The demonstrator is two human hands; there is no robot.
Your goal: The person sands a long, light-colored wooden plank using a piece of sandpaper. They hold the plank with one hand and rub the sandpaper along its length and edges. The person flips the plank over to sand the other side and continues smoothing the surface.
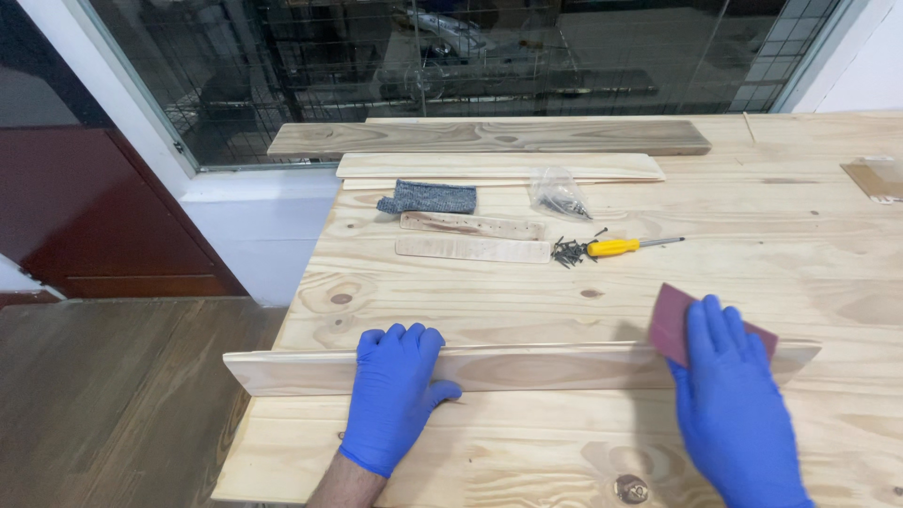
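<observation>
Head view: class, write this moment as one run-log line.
left hand: flat on pine board | right hand: presses maroon sandpaper on board | yellow screwdriver, screws behind

Both hands wear thin, snug blue disposable gloves of a rubbery, slightly glossy material. The glove on the left hand (pixel 395 390) ends in a plain cuff at the wrist, and the forearm below it is bare, with no sleeve. The glove on the right hand (pixel 734 404) runs past the picture's lower edge, its cuff out of sight.
</observation>
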